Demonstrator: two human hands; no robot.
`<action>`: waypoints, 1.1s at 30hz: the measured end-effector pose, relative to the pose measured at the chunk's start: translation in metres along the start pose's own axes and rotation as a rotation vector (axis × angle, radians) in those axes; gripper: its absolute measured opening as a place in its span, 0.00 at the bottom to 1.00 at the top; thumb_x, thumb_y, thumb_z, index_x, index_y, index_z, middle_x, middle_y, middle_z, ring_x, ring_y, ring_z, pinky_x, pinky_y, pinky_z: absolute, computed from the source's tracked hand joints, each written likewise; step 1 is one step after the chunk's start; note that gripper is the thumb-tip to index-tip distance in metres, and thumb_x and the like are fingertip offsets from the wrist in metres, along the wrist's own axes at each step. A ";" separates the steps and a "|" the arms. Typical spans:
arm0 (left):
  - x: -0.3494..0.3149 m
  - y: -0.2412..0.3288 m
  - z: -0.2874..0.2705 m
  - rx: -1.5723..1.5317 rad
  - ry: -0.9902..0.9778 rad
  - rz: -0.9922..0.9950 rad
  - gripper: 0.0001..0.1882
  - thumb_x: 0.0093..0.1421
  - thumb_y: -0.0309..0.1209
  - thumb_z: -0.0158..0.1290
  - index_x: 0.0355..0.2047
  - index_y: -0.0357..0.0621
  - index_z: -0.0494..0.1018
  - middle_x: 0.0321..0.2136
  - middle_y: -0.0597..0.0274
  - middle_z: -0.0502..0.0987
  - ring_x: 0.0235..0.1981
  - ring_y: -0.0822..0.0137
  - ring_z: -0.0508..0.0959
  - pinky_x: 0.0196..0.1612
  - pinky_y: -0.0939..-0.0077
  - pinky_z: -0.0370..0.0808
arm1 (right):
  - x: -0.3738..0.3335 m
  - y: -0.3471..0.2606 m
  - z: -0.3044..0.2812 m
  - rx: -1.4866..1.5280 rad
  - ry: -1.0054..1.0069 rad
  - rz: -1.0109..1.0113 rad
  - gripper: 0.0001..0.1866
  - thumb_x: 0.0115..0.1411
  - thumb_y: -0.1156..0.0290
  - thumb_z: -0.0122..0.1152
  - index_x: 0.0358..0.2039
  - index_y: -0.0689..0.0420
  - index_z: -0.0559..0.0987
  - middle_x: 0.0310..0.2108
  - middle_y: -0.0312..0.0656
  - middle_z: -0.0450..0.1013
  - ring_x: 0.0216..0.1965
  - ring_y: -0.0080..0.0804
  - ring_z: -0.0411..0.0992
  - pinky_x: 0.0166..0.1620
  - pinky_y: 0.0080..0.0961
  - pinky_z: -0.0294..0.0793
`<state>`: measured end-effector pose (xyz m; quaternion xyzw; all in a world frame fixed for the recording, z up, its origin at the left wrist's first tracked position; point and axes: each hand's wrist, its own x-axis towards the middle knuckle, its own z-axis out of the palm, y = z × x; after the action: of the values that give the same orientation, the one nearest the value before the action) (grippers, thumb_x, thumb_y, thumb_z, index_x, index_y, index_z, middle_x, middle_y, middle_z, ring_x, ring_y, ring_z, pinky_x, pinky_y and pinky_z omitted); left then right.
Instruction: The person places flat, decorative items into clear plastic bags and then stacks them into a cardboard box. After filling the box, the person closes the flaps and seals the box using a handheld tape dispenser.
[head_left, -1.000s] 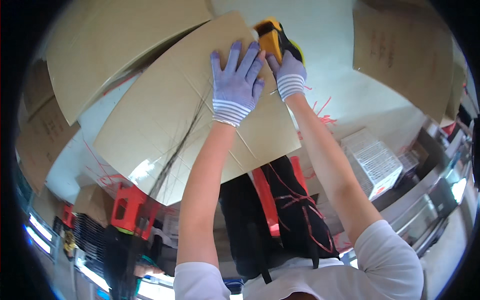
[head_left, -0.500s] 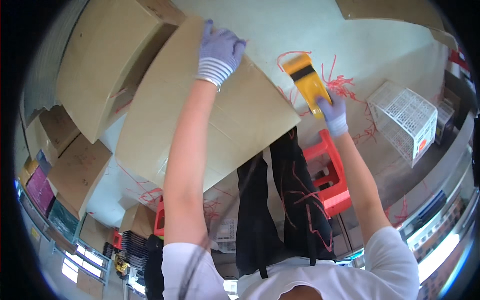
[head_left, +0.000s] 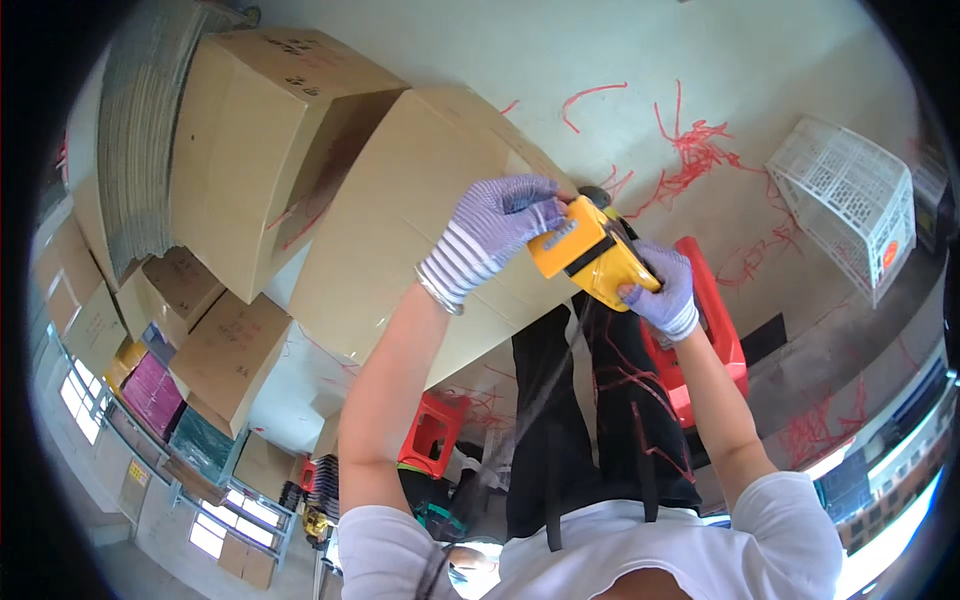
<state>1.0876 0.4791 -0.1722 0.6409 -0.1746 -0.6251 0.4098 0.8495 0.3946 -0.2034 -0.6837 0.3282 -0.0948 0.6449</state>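
- Since the earlier frame, the yellow tape dispenser (head_left: pixel 618 277) has swung inward, beside the cardboard carton's (head_left: pixel 430 190) right edge.
- Right hand (head_left: pixel 665 285) grips its rear; left hand (head_left: pixel 505 215) curls at its front, pinch unclear.
- Best keep the right grip firm, left fingertips off the cutting end.
- Red stool (head_left: pixel 718 300) sits under the right forearm; red strands (head_left: pixel 697 150) litter the floor.

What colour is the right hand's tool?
The tool is mostly yellow, with some black; clearest in head view.
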 end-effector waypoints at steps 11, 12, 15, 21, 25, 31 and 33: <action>0.086 0.006 -0.219 0.552 0.707 0.193 0.08 0.54 0.24 0.47 0.29 0.37 0.76 0.21 0.61 0.76 0.22 0.72 0.74 0.28 0.77 0.70 | -0.149 0.064 -0.033 -0.158 0.022 0.581 0.19 0.48 0.58 0.60 0.24 0.65 0.76 0.14 0.42 0.69 0.18 0.23 0.68 0.23 0.25 0.65; 0.103 0.009 -0.236 0.509 0.607 0.137 0.08 0.57 0.26 0.48 0.31 0.36 0.76 0.23 0.61 0.77 0.23 0.73 0.74 0.29 0.79 0.71 | -0.169 0.072 -0.032 -0.134 0.071 0.641 0.18 0.48 0.60 0.60 0.23 0.66 0.76 0.14 0.41 0.69 0.18 0.20 0.67 0.23 0.24 0.65; 0.141 -0.002 -0.249 0.599 0.560 0.066 0.09 0.59 0.25 0.47 0.34 0.33 0.74 0.28 0.58 0.78 0.27 0.70 0.78 0.31 0.79 0.74 | -0.198 0.093 -0.028 -0.066 0.104 0.681 0.18 0.49 0.60 0.62 0.25 0.67 0.75 0.15 0.38 0.69 0.20 0.16 0.65 0.23 0.22 0.65; 0.180 -0.039 -0.251 0.559 0.658 0.074 0.10 0.59 0.24 0.47 0.38 0.29 0.73 0.31 0.54 0.79 0.28 0.69 0.80 0.36 0.79 0.76 | -0.200 0.103 -0.008 0.010 0.206 0.681 0.21 0.51 0.57 0.63 0.26 0.66 0.75 0.17 0.36 0.69 0.21 0.16 0.63 0.24 0.20 0.63; 0.201 -0.060 -0.255 0.549 0.614 0.021 0.12 0.58 0.25 0.49 0.41 0.30 0.73 0.34 0.52 0.78 0.32 0.66 0.80 0.39 0.77 0.75 | -0.192 0.106 -0.007 -0.002 0.181 0.733 0.21 0.50 0.56 0.63 0.25 0.66 0.76 0.17 0.35 0.68 0.21 0.16 0.63 0.24 0.20 0.63; 0.217 -0.107 -0.223 1.093 0.526 -0.363 0.32 0.53 0.49 0.55 0.50 0.36 0.69 0.46 0.51 0.74 0.46 0.59 0.73 0.50 0.68 0.68 | -0.194 0.120 -0.006 -0.042 0.186 0.749 0.21 0.48 0.56 0.61 0.25 0.66 0.74 0.15 0.36 0.67 0.20 0.17 0.62 0.22 0.22 0.61; 0.204 -0.106 -0.271 1.271 0.697 -0.325 0.29 0.52 0.47 0.55 0.45 0.36 0.71 0.42 0.51 0.76 0.44 0.57 0.76 0.47 0.69 0.70 | -0.186 0.116 -0.012 -0.015 0.174 0.702 0.23 0.48 0.54 0.63 0.24 0.66 0.75 0.15 0.42 0.68 0.18 0.23 0.65 0.23 0.24 0.63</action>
<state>1.3455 0.4761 -0.4175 0.9335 -0.2654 -0.2165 -0.1063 0.6623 0.4963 -0.2566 -0.5235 0.5973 0.0770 0.6026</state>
